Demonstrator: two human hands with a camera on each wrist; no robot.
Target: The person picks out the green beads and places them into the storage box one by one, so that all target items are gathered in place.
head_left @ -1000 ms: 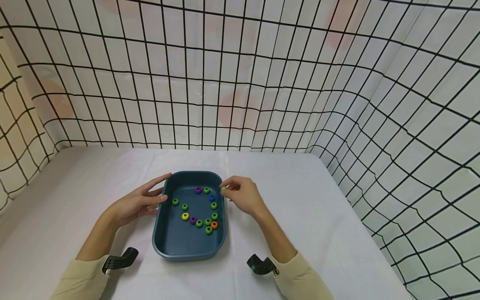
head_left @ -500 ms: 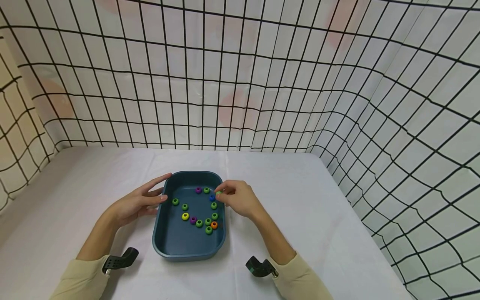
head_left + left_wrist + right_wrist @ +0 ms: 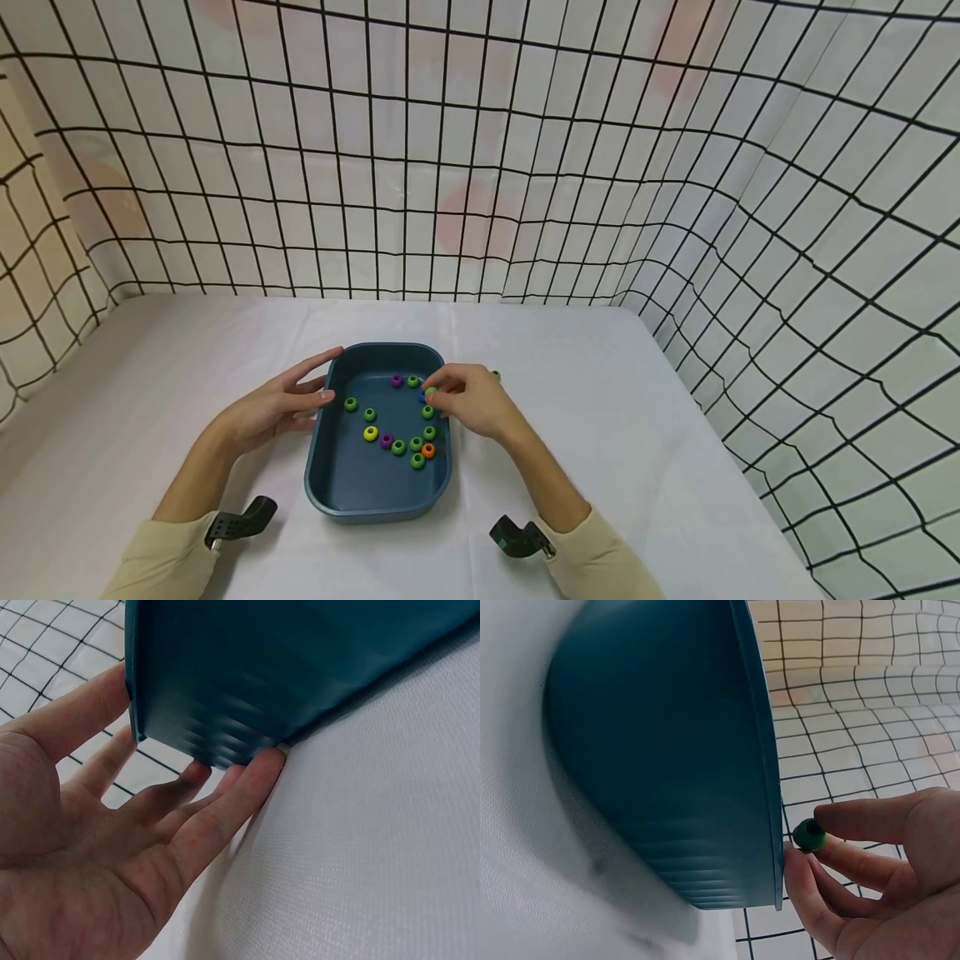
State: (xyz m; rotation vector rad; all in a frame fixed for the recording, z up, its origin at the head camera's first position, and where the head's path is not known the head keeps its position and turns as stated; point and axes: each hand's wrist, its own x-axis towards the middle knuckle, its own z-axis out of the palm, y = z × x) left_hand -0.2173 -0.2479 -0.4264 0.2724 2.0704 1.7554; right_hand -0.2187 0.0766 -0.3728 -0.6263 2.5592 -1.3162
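A dark teal rectangular tray (image 3: 348, 483) stands on the white-covered table, with several green, purple, yellow, orange and blue beads scattered over its floor. Between thumb and fingertips, my right hand (image 3: 476, 404) pinches a green bead (image 3: 808, 837). It is over the tray's right rim, and in the head view the held bead partly covers the blue bead (image 3: 422, 398). My left hand (image 3: 270, 408) lies along the opposite side, its extended fingers touching the tray's outer wall (image 3: 247, 682) and rim.
One more green bead (image 3: 496, 376) lies on the table just beyond my right hand, partly hidden by it. White tablecloth (image 3: 675, 467) surrounds the tray. A black net (image 3: 465, 200) rises behind the table and along both sides.
With the green bead in its pinch, my right hand has moved left and slightly nearer, from the rim to over the tray. A green bead behind it has come into sight. My left hand stays put.
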